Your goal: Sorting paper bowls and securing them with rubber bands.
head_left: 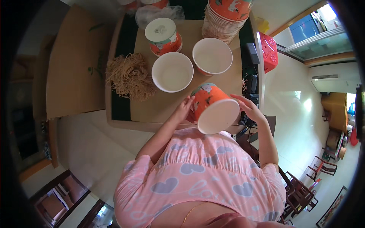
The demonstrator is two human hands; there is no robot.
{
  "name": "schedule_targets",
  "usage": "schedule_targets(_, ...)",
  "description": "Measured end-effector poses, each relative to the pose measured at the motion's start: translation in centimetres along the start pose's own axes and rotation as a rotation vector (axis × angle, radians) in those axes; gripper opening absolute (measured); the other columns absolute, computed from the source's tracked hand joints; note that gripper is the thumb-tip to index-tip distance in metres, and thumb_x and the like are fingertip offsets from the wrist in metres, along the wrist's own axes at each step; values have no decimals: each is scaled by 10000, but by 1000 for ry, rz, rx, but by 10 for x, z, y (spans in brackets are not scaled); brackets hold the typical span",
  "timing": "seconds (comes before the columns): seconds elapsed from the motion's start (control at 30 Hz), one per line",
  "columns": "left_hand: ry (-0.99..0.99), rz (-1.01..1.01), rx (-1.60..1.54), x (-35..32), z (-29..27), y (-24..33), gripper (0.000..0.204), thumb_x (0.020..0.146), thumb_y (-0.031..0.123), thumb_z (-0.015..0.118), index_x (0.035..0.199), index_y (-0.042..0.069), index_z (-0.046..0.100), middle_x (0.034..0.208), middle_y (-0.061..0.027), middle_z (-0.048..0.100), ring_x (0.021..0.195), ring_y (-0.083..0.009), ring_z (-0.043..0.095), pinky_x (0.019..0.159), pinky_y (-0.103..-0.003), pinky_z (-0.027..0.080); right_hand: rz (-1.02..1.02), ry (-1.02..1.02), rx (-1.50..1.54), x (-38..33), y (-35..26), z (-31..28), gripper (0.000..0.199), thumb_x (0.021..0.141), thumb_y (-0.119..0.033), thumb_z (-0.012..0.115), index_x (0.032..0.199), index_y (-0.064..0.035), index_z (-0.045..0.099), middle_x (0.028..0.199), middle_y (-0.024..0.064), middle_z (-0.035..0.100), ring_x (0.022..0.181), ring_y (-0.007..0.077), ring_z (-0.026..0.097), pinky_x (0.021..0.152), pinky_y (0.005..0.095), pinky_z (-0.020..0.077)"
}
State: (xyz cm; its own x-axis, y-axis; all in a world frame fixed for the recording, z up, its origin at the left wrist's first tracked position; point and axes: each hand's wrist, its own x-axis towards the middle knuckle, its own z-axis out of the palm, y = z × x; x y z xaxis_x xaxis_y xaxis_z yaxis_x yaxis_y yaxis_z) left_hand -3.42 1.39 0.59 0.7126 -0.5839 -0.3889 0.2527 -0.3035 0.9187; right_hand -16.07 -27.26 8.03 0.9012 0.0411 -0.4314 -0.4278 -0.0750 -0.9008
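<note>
Between my two hands an orange paper bucket (211,97) is tilted, its wide white mouth turned toward me at the table's near edge. My left hand (185,110) grips its left side, with the fingers partly hidden behind it. On the other side, my right hand (247,107) holds it near the rim. Two more paper buckets stand mouth up just beyond: a left one (172,72) and a right one (212,56). Both look bare inside. Farther left, an upturned paper bucket (161,30) shows its pale base. A tangled heap of tan strands (129,76) lies left of the buckets.
A tall stack of nested buckets (224,22) rises at the table's far right. Crumpled clear plastic (159,14) lies at the back. A large cardboard box (76,64) stands at left, and a red plastic stool (268,52) at right. Dark devices and cables (251,85) line the right edge.
</note>
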Motion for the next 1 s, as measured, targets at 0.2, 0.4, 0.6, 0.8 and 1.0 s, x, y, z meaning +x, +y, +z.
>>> schedule_targets(0.2,-36,-470,-349,-1,-15,-11,433,986,415,360,1163,68,549,828,-107,669,611,-226,662,506,-325,552,183,169,92,43,27,15,420,1008,-368,401,1283,-71,512,879,48,659,759,103,622,694,243,505)
schedule_targets(0.4,205,-308,-296,0,-62,-32,247,917,174,545,1096,14,601,844,-80,660,607,-165,630,514,-303,541,45,363,-161,50,22,24,301,993,-220,458,1206,-36,563,843,69,648,748,117,615,678,246,498)
schedule_targets(0.6,841,-176,-179,28,-196,-63,143,851,147,642,927,26,652,739,-52,625,571,-121,556,505,-268,444,-235,594,-66,27,-10,17,174,958,-83,504,1054,6,618,783,18,619,724,78,597,678,211,479)
schedule_targets(0.8,1126,-200,271,62,-240,-62,301,805,282,716,957,34,638,784,-119,639,768,-277,616,722,-396,493,-288,569,-93,21,-25,25,166,951,-70,509,1052,4,617,791,30,634,735,87,604,691,218,482)
schedule_targets(1.0,964,-89,-193,46,-285,-26,267,803,255,718,928,37,630,812,-71,643,756,-156,608,666,-324,486,-294,594,-125,16,-26,30,161,946,-69,516,1047,2,620,795,42,645,736,91,609,688,225,490)
